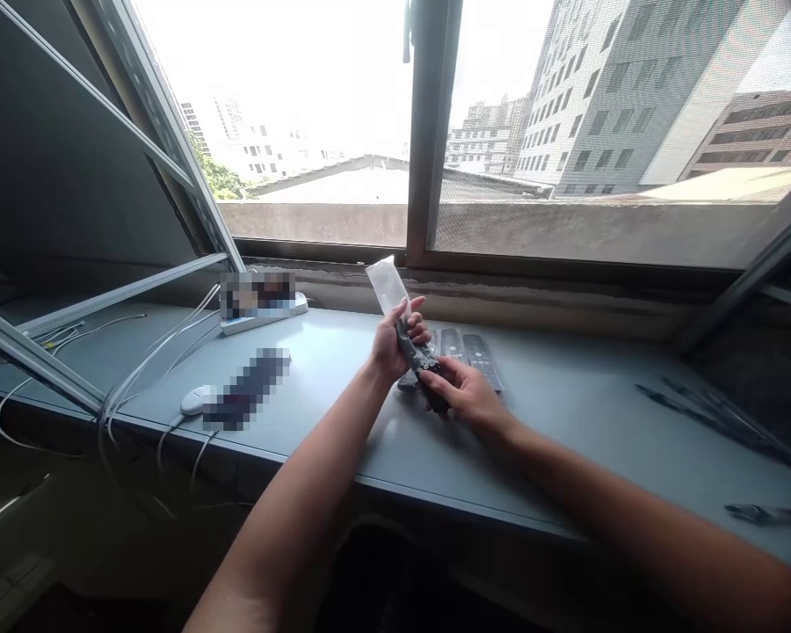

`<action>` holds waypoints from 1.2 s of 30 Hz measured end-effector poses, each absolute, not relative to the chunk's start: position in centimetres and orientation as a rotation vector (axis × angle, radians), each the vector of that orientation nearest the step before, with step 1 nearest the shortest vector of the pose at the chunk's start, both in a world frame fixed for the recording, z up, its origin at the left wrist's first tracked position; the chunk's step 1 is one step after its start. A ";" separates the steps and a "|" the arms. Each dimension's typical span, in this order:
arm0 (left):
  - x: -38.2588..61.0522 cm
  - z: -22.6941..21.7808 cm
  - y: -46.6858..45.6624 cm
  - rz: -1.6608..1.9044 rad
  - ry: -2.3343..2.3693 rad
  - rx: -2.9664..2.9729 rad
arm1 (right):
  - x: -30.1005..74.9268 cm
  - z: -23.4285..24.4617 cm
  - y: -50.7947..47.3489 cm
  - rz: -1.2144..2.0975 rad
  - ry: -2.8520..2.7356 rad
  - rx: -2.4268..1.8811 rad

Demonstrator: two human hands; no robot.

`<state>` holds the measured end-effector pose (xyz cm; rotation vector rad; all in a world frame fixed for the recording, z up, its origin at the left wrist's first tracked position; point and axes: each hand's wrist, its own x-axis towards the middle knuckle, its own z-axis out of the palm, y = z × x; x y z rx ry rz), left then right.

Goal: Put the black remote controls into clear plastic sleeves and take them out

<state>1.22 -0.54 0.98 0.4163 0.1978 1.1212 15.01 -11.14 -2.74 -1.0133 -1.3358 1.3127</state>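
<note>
My left hand (395, 338) is wrapped round a clear plastic sleeve (386, 283) whose top end sticks up above the fingers. A dark remote control (423, 365) sits partly inside the sleeve's lower end. My right hand (465, 396) grips the bottom end of that remote, just above the grey windowsill (567, 413). Behind my hands lie several more dark remotes (469, 352), side by side on the sill.
A white power strip (264, 318) and a white puck-shaped device (196, 399) with several white cables (138, 378) lie at the left. Dark pens or tools (718, 413) lie at the right. A window frame (428, 132) rises behind, and an open sash (105, 299) slants at the left.
</note>
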 end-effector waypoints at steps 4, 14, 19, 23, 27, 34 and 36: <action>0.1 1.8 -0.1 1.229 0.240 0.329 | 14.9 -2.6 -11.3 1.450 -1.392 -0.996; 0.7 1.2 -0.8 1.114 0.270 0.633 | 14.8 -2.4 -11.2 1.421 -1.271 -0.952; 1.1 0.5 -1.5 0.932 0.357 0.883 | 15.2 -2.3 -10.8 1.293 -1.259 -0.942; 0.9 0.6 -0.9 1.023 0.369 0.760 | 15.3 -2.4 -10.9 1.296 -1.319 -0.966; 0.2 0.8 0.6 1.265 0.365 0.500 | 15.0 -2.9 -11.2 1.346 -1.375 -1.002; -1.1 0.6 2.2 1.375 0.311 0.311 | 14.8 -3.3 -11.5 1.473 -1.429 -0.909; -1.0 0.7 2.1 1.372 0.301 0.319 | 14.8 -3.3 -11.5 1.487 -1.441 -0.898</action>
